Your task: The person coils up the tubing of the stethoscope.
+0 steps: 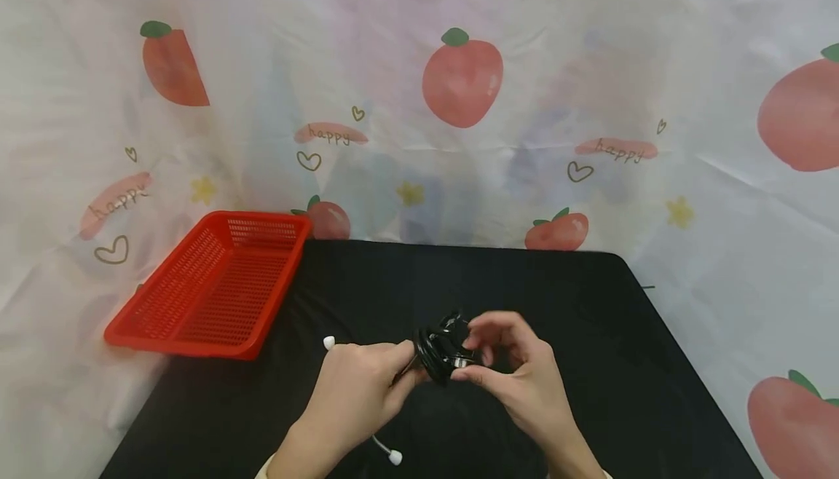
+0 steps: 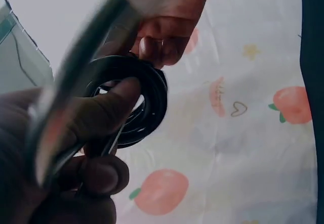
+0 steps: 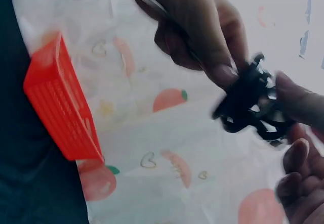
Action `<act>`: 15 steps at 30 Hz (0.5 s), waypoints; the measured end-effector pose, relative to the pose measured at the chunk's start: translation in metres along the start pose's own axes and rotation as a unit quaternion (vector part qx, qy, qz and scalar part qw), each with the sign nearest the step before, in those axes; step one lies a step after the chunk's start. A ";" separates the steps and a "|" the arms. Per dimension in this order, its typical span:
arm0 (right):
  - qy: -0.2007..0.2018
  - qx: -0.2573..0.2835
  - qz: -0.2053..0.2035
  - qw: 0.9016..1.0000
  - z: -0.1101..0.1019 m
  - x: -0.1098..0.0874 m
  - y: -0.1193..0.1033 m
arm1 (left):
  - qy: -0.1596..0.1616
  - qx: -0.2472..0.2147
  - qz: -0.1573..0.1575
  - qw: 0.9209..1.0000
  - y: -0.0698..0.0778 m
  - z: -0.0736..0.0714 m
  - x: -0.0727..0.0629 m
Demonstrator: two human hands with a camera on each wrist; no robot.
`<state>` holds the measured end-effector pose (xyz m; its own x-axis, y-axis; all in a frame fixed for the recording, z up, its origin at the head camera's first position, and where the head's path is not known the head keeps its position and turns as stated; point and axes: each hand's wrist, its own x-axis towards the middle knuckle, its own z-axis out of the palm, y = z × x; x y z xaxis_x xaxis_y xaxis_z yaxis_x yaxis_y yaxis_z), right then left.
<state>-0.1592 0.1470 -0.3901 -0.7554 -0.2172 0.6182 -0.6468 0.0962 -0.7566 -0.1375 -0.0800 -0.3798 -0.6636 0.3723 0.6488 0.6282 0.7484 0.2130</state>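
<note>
Between both hands, above the table, is a stethoscope whose black tubing (image 1: 429, 357) is wound into a tight coil. My left hand (image 1: 360, 386) grips it by the metal ear tubes at the coil's left side. One white ear tip (image 1: 329, 342) pokes out past the left knuckles, and another white ear tip (image 1: 395, 457) hangs below that hand. At the coil's right side, my right hand (image 1: 521, 366) pinches the stethoscope's black and silvery end between thumb and fingers. In the left wrist view the left thumb lies across the coil's opening (image 2: 157, 100). Blur hides detail of the bundle (image 3: 248, 102) in the right wrist view.
A red perforated plastic basket (image 1: 288, 275) stands at the table's back left. Under the hands is a black-covered table (image 1: 557, 304). A pale curtain (image 1: 406, 195) with fruit prints hangs behind and along the sides.
</note>
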 end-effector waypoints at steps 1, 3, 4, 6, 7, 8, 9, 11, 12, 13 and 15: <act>0.001 -0.014 0.022 1.000 0.000 0.000 -0.002 | 0.012 0.027 0.015 0.999 0.000 0.001 -0.001; 0.002 -0.051 0.052 0.997 -0.001 0.001 -0.005 | 0.030 0.063 0.038 0.997 0.001 0.004 -0.002; 0.000 -0.062 0.064 0.996 -0.001 0.001 -0.006 | 0.036 0.069 0.045 0.996 0.001 0.005 -0.002; -0.009 -0.089 0.088 0.992 -0.003 0.002 -0.009 | 0.044 0.076 0.051 0.995 0.001 0.008 -0.003; -0.017 -0.101 0.097 0.990 -0.005 0.002 -0.010 | 0.045 0.076 0.054 0.995 0.001 0.009 -0.003; -0.029 -0.112 0.104 0.988 -0.007 0.003 -0.012 | 0.044 0.073 0.055 0.995 0.001 0.011 -0.004; -0.043 -0.122 0.108 0.986 -0.010 0.004 -0.013 | 0.040 0.070 0.055 0.995 0.000 0.012 -0.004; -0.075 -0.133 0.110 0.982 -0.016 0.006 -0.014 | 0.028 0.057 0.050 0.997 -0.001 0.013 -0.004; -0.094 -0.131 0.109 0.981 -0.020 0.007 -0.015 | 0.021 0.049 0.045 0.998 -0.002 0.013 -0.004; -0.113 -0.126 0.110 0.979 -0.023 0.008 -0.016 | 0.015 0.039 0.039 0.998 -0.002 0.014 -0.004; -0.149 -0.104 0.112 0.977 -0.029 0.009 -0.016 | 0.002 0.024 0.024 0.999 -0.003 0.014 -0.005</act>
<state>-0.1587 0.1717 -0.3661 -0.8362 -0.4390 0.3288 -0.4995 0.3620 -0.7871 -0.1417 -0.0764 -0.3934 -0.6306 0.4067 0.6609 0.6392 0.7552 0.1452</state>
